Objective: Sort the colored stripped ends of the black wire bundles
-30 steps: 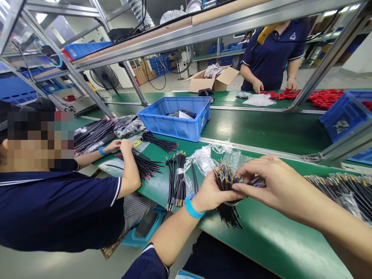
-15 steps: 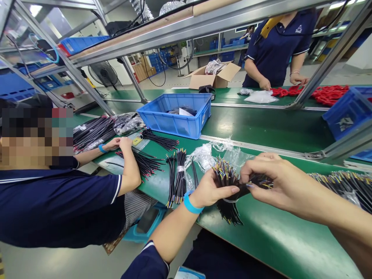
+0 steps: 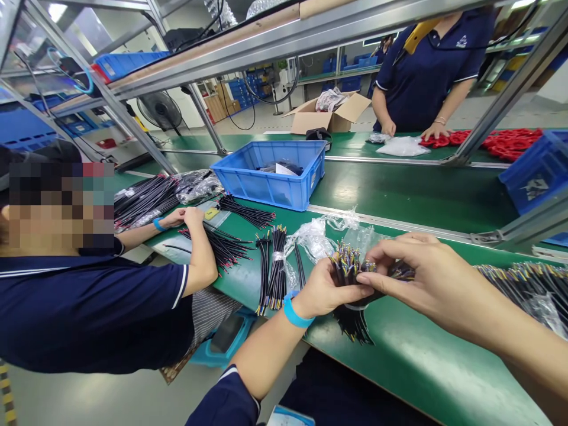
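Observation:
My left hand [image 3: 326, 289], with a blue band at the wrist, is wrapped round a thick bundle of black cables [image 3: 350, 322]. The yellow, blue and brown wire ends of the bundle point up between my hands. My right hand [image 3: 399, 266] pinches at the right side of these wire ends, thumb and forefinger close together. Just behind the bundle lies crumpled clear plastic [image 3: 313, 239]. Left of my hands, a tied cable bundle [image 3: 277, 266] rests on the green table [image 3: 421, 355].
A blue bin [image 3: 270, 189] stands behind the cables. At the left a person [image 3: 89, 307] handles black cables with red ends [image 3: 228, 245]. More cables [image 3: 528, 284] lie at the right. Across the table another person [image 3: 426, 77] touches red parts [image 3: 510, 144]. A metal frame [image 3: 213, 62] crosses above.
My right thumb has moved left and closed in against the wire ends. Across the table, the other person's hands have moved a little. The whole view has shifted slightly.

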The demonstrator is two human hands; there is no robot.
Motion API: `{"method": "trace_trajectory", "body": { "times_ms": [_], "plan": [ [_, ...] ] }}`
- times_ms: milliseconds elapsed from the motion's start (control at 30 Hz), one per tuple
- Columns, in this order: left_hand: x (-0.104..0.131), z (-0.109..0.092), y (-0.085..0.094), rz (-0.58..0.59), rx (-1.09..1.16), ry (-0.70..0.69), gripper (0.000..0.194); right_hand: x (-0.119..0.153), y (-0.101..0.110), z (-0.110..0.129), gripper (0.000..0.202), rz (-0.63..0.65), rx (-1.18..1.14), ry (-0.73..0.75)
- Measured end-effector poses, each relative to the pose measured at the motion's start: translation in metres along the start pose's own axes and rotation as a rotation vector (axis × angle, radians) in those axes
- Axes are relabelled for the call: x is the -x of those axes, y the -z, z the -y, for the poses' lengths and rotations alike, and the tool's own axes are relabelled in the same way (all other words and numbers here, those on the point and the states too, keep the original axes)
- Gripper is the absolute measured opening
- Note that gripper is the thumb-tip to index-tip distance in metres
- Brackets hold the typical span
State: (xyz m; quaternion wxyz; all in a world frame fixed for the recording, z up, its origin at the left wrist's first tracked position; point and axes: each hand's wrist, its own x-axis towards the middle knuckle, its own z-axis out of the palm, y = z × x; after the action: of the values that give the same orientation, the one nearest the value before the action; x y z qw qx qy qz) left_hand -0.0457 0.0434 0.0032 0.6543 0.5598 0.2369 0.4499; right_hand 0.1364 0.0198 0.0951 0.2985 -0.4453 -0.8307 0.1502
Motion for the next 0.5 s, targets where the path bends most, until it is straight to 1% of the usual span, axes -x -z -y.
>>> {"method": "trace_trajectory", "body": {
  "times_ms": [133, 200, 300, 333, 433, 500],
  "plan": [
    [0.0003, -0.0023, 0.0021, 0.02, 0.082, -0.015, 0.039, 0.0007, 0.005, 0.0017, 0.026, 0.059, -0.035, -0.034],
    [0.0002, -0.0032, 0.0025, 0.024, 0.102, -0.023, 0.037, 0.0025, 0.0056, 0.0012, 0.023, 0.055, -0.015, -0.046],
    [0.0, -0.0024, 0.0032, 0.002, 0.102, -0.018, 0.04, 0.0045, 0.0041, -0.0021, 0.02, 0.039, 0.012, -0.048],
    [0.0, -0.0014, 0.0036, -0.005, 0.097, -0.011, 0.042, 0.0045, 0.0034, -0.0035, 0.021, 0.045, 0.014, -0.049],
    [0.0009, 0.0024, 0.005, -0.003, 0.089, 0.022, 0.045, 0.0019, 0.0017, -0.0067, 0.035, 0.068, 0.019, -0.044],
    [0.002, 0.0044, 0.0054, 0.01, 0.087, 0.03, 0.044, -0.0012, 0.0011, -0.0068, 0.032, 0.07, 0.016, -0.031]
  ]
}}
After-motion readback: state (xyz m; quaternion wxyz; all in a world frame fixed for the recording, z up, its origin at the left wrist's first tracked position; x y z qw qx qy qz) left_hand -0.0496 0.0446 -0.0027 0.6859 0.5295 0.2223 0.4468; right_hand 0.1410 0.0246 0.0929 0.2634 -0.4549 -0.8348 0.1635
